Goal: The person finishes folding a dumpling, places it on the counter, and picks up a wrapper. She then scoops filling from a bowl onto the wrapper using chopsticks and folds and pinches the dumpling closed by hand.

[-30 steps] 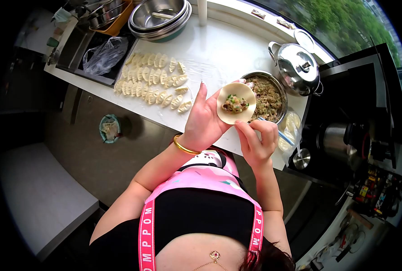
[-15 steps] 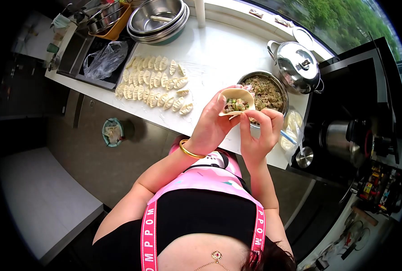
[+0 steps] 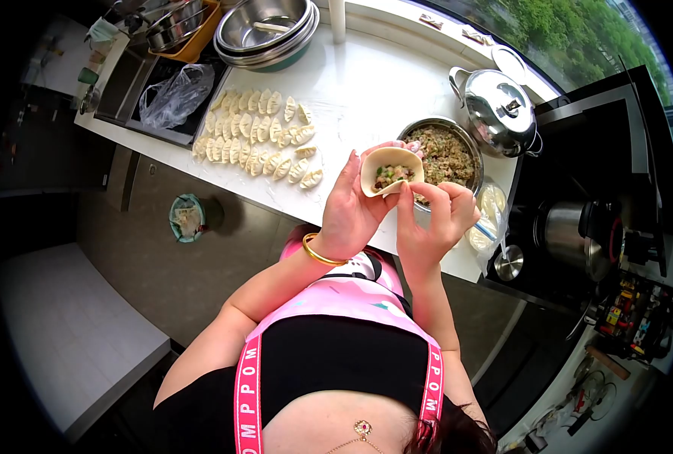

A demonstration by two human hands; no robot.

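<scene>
My left hand (image 3: 348, 219), a gold bangle at its wrist, holds a round dumpling wrapper (image 3: 368, 172) from the left and below. A mound of chopped filling (image 3: 393, 175) with green bits lies in the wrapper's hollow. Thumb and fingertips of my right hand (image 3: 435, 227) pinch the wrapper's near right edge, where it is drawn up; most of its rim is still spread open. A thin blue-and-white stick (image 3: 485, 230) shows beside the right hand; whether that hand holds it I cannot tell. Behind the hands stands a metal bowl of filling (image 3: 446, 155).
Rows of folded dumplings (image 3: 257, 136) lie on the white counter (image 3: 352, 83). A lidded pot (image 3: 499, 110) stands behind the bowl, and a plastic bag of pale rounds (image 3: 491, 216) lies right of it. Stacked basins (image 3: 265, 34) and a sink (image 3: 136, 98) are at left, a hob (image 3: 578, 174) at right.
The wrapper has shifted slightly left and tilted up, showing more of its inside. My left thumb has lifted off its rim. The right hand keeps its pinch on the edge.
</scene>
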